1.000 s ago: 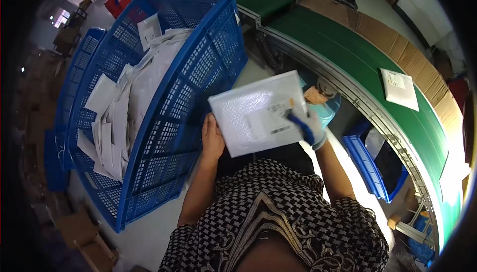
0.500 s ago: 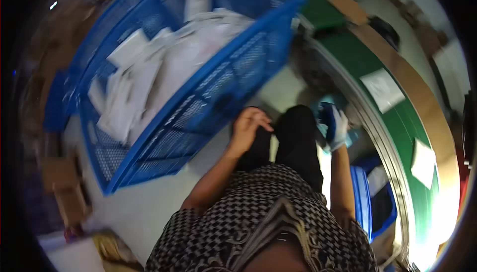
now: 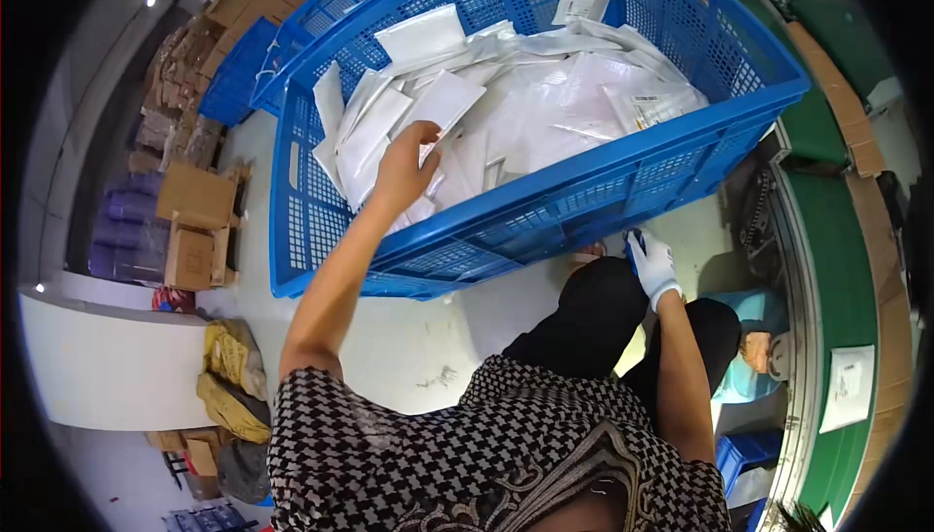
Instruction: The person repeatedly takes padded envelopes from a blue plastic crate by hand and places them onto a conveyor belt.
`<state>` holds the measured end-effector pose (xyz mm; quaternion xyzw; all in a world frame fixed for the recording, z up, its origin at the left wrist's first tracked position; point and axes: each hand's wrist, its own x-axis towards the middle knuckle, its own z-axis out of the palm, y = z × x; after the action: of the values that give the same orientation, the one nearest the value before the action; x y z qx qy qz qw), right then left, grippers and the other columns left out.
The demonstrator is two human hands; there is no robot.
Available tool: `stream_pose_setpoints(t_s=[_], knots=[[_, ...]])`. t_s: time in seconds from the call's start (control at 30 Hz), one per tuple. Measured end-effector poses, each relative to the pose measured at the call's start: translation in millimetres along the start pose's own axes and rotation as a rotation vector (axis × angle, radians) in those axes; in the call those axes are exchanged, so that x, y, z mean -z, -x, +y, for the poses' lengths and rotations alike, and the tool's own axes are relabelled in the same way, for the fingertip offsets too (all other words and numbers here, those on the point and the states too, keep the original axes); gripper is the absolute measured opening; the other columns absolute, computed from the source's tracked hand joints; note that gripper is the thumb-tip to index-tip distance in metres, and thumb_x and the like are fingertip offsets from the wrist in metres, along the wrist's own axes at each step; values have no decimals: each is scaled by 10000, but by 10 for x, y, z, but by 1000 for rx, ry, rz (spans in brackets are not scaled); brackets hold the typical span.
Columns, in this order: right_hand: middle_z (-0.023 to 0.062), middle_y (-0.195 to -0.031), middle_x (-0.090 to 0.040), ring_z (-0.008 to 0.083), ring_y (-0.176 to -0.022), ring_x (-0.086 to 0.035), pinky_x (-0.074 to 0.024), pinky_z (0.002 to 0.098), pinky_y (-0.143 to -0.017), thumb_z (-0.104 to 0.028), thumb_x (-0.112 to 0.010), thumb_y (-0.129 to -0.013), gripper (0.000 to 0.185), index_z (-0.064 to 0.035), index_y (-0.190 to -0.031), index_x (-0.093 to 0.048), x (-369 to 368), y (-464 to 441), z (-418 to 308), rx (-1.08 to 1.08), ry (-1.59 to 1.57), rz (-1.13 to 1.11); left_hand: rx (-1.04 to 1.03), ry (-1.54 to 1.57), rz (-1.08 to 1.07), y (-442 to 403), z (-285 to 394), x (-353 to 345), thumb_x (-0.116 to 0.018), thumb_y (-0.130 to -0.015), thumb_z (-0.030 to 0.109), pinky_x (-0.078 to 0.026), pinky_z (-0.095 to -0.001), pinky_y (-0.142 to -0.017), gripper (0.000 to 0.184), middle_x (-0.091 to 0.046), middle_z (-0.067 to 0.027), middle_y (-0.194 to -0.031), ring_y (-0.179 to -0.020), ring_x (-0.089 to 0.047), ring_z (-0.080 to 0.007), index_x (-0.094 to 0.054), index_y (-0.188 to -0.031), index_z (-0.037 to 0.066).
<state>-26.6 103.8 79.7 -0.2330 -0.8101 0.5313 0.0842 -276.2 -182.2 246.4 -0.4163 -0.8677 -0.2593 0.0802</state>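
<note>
My bare left hand point(image 3: 405, 168) is inside the large blue basket point(image 3: 545, 196), at its near left part. Its thumb and fingers are curled around the lower end of a flat white packet point(image 3: 443, 102); the exact grip is partly hidden. Several more white packets point(image 3: 420, 34) lie in a heap around it, some with printed labels. My right hand point(image 3: 650, 262) wears a white glove with blue on the palm side. It is beside my knee, below the basket's near wall, with its fingers curled. Whether anything is inside them cannot be seen.
To the right runs a green conveyor belt point(image 3: 844, 279) with a metal side rail, a white packet point(image 3: 848, 386) lying on it. Cardboard boxes point(image 3: 197, 196) stand at the left, beyond a white panel point(image 3: 117, 362). A blue bin point(image 3: 747, 449) is low at the right.
The view has swung left and the basket fills more of it. My left hand has moved from near my lap into the basket, onto a packet. My right hand stays low near my knee.
</note>
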Motion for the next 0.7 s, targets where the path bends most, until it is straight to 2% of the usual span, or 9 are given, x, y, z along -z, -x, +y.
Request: stream_pose_setpoints(t_s=[0.03, 0.07, 0.2, 0.23, 0.37, 0.47, 0.53, 0.57, 0.7], knots=[[117, -764, -627, 236, -636, -556, -440, 299, -617, -267, -475, -895, 306, 6, -971, -590, -25, -5, -6, 79, 191, 2, 33, -163, -75, -46, -274, -104, -574, -786, 45, -453, -379, -792, 351, -549, -137, -1096, -937, -558, -249, -517, -1132, 43], [117, -764, -627, 236, -636, -556, -440, 299, -617, -267, -475, -895, 306, 6, -971, -590, -50, -13, 0, 73, 181, 7, 24, -168, -84, -109, -359, -205, -574, -786, 45, -453, -379, -792, 351, -549, -137, -1096, -937, -558, -249, -517, -1132, 43], [134, -793, -623, 297, -672, -554, -435, 344, -650, -271, -472, -889, 297, -3, -959, -580, -103, -84, 29, 5, 101, -100, 100, -743, -196, -495, -597, -728, -574, -793, 133, -410, -492, -847, 524, -415, -171, -1289, -1112, -462, -349, -419, -1292, 89], [144, -812, -624, 311, -694, -558, -436, 348, -660, -267, -468, -890, 293, -2, -945, -581, -103, -97, 15, 8, 107, -109, 93, -742, -193, -580, -707, -833, -574, -793, 133, -410, -492, -847, 524, -415, -171, -1289, -1112, -462, -349, -419, -1292, 89], [169, -875, -622, 356, -768, -568, -437, 368, -692, -253, -450, -890, 285, -1, -924, -579, -58, -94, -113, 6, 234, -138, -156, -1187, -178, -831, -1180, -1237, -615, -755, 202, -408, -520, -870, 736, -281, -198, -1382, -1182, -407, -396, -261, -1400, 186], [182, -928, -611, 373, -814, -566, -437, 396, -713, -241, -431, -886, 287, -9, -986, -567, -30, -91, -171, 21, 367, -172, 35, -1253, -115, -1011, -1537, -1181, -592, -763, 254, -410, -523, -881, 741, -294, -206, -1376, -1203, -381, -420, -234, -1408, 195], [183, -944, -608, 373, -832, -565, -434, 400, -720, -240, -429, -886, 297, -8, -1013, -564, -17, -83, -218, -8, 368, -183, 343, -1094, -338, -1086, -1593, -1080, -578, -773, 280, -411, -514, -885, 746, -296, -216, -1368, -1184, -402, -417, -207, -1414, 197], [180, -946, -609, 371, -834, -567, -435, 398, -721, -234, -432, -886, 296, -6, -1025, -562, -14, -79, -229, -6, 394, -192, 348, -1096, -351, -1064, -1620, -1108, -578, -773, 280, -411, -514, -885, 746, -296, -216, -1368, -1184, -402, -417, -207, -1414, 197], [170, -940, -613, 357, -811, -578, -442, 398, -713, -215, -446, -884, 292, -3, -1052, -554, -37, -60, -277, 36, 491, -178, 703, -722, -367, -972, -1709, -1176, -608, -757, 293, -443, -488, -848, 755, -340, -222, -1323, -1093, -483, -405, -230, -1402, 184]])
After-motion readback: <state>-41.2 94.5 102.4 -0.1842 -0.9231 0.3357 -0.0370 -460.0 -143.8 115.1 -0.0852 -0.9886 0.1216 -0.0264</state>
